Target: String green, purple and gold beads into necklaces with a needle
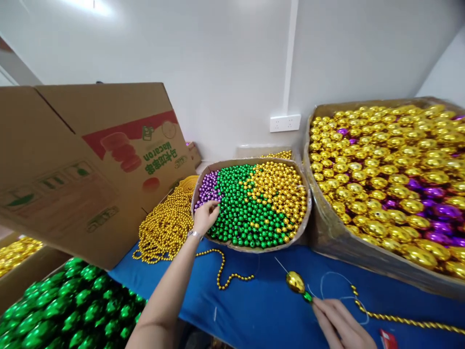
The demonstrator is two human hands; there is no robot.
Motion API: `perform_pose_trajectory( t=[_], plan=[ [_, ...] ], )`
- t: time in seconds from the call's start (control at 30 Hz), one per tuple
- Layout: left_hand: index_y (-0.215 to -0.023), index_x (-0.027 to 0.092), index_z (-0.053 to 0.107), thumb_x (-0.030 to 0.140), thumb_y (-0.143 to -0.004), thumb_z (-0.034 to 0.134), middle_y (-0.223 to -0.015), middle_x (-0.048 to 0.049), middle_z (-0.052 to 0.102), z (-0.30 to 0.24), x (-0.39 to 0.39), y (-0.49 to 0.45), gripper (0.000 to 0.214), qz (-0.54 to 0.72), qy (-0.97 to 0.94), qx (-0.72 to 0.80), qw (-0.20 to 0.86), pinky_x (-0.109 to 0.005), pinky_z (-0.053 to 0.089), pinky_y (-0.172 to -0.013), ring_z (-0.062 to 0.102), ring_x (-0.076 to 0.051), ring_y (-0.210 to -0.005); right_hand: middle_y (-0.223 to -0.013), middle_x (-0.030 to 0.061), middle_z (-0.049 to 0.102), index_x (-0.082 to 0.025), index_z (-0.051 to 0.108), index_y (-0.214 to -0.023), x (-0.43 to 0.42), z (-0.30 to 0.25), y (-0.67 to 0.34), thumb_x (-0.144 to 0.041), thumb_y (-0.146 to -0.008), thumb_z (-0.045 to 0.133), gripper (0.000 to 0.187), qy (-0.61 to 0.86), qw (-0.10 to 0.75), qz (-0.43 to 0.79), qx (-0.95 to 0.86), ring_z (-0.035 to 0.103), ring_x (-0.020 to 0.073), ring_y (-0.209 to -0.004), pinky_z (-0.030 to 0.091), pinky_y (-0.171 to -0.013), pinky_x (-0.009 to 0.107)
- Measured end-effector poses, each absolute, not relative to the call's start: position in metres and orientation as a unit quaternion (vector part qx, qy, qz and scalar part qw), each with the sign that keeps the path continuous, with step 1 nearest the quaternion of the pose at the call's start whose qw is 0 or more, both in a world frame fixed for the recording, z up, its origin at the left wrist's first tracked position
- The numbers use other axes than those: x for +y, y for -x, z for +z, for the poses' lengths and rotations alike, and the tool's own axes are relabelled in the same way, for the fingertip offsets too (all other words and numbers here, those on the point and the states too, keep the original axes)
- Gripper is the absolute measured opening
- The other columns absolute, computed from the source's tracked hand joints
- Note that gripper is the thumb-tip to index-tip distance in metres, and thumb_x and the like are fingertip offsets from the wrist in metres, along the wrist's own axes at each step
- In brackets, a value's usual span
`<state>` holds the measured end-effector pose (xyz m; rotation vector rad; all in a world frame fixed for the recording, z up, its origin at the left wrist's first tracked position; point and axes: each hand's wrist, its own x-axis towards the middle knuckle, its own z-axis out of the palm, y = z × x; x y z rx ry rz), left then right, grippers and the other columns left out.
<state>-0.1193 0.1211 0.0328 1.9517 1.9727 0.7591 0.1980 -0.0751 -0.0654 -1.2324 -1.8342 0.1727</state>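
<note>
Glossy gold oval bead point(295, 282) and small shiny green bead point(308, 296) are sitting on a thin clear line point(282, 266) above the blue cloth-covered table point(250, 303), between its near edge and an open brown cardboard box point(267, 250). Our right hand point(341, 325) is pinching the green bead's lower end, fingers pressed together, seemingly leaving the line's tip free. Our left hand point(206, 217) is reaching over the box's left rim, presumably for picking among round purple beads point(209, 186); we cannot tell whether its curled fingers are gripping any.

Silvery wristband point(195, 235), bracelet or watch, on bare left forearm point(170, 286); left fingers point(213, 208), right fingers point(343, 317) bare too.
</note>
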Motion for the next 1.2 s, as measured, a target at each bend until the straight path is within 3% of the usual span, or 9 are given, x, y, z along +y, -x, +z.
perform_pose_trajectory(
  t=[0.07, 0.17, 0.3, 0.8, 1.03, 1.2],
  plan=[
    [-0.108, 0.017, 0.06, 0.034, -0.087, 0.047, -0.091, -0.0071, 0.067, 0.032, 0.098, 0.099, 0.03, 0.357, -0.647, 0.598, 0.31, -0.029, 0.049, -0.072, 0.063, -0.018, -0.083, -0.083, 0.0055, 0.064, -0.021, 0.064, -0.101, -0.076, -0.063, -0.194, -0.032, -0.093, 0.044, 0.024, 0.503, 0.448, 0.069, -0.736, 0.066, 0.0132, -0.071, 0.053, -0.062, 0.016],
    [-0.101, 0.016, 0.062, 0.036, -0.08, 0.061, -0.085, -0.0065, 0.067, 0.025, 0.063, 0.062, 0.029, 0.448, -0.489, 0.423, 0.617, -0.028, 0.049, -0.066, 0.063, -0.016, -0.074, -0.082, 0.0062, 0.064, -0.019, 0.063, -0.1, -0.077, -0.056, -0.188, -0.03, -0.093, 0.043, 0.024, 0.507, 0.448, 0.076, -0.732, 0.065, 0.0131, -0.07, 0.053, -0.061, 0.018],
    [-0.092, 0.014, 0.063, 0.032, -0.073, 0.071, -0.077, -0.006, 0.066, 0.015, 0.035, 0.027, 0.028, 0.42, -0.367, 0.353, 0.751, -0.024, 0.048, -0.061, 0.062, -0.013, -0.066, -0.079, 0.0066, 0.063, -0.019, 0.064, -0.098, -0.079, -0.045, -0.185, -0.029, -0.093, 0.042, 0.025, 0.515, 0.436, 0.084, -0.733, 0.064, 0.0131, -0.068, 0.052, -0.061, 0.019],
    [-0.088, 0.012, 0.061, 0.031, -0.074, 0.07, -0.079, -0.0081, 0.067, 0.012, 0.023, 0.013, 0.025, 0.402, -0.353, 0.364, 0.763, -0.022, 0.049, -0.058, 0.062, -0.012, -0.066, -0.077, 0.0047, 0.062, -0.02, 0.065, -0.1, -0.084, -0.04, -0.189, -0.029, -0.094, 0.039, 0.028, 0.527, 0.415, 0.066, -0.739, 0.063, 0.0122, -0.064, 0.051, -0.06, 0.019],
    [-0.091, 0.014, 0.066, 0.034, -0.068, 0.075, -0.084, -0.0081, 0.069, -0.013, 0.012, 0.005, 0.032, 0.384, -0.472, 0.384, 0.694, -0.024, 0.049, -0.06, 0.062, -0.015, -0.073, -0.084, 0.0064, 0.064, -0.02, 0.061, -0.102, -0.083, -0.071, -0.192, -0.03, -0.095, 0.036, 0.028, 0.567, 0.378, 0.056, -0.73, 0.065, 0.0145, -0.072, 0.052, -0.063, 0.022],
    [-0.089, 0.015, 0.071, 0.04, -0.077, 0.063, -0.09, -0.0103, 0.069, -0.059, -0.004, -0.015, 0.028, 0.352, -0.559, 0.432, 0.614, -0.027, 0.049, -0.063, 0.062, -0.018, -0.077, -0.089, 0.0072, 0.067, -0.018, 0.055, -0.102, -0.081, -0.109, -0.199, -0.023, -0.094, 0.032, 0.025, 0.604, 0.356, 0.096, -0.707, 0.068, 0.0164, -0.079, 0.056, -0.066, 0.026]
  ],
)
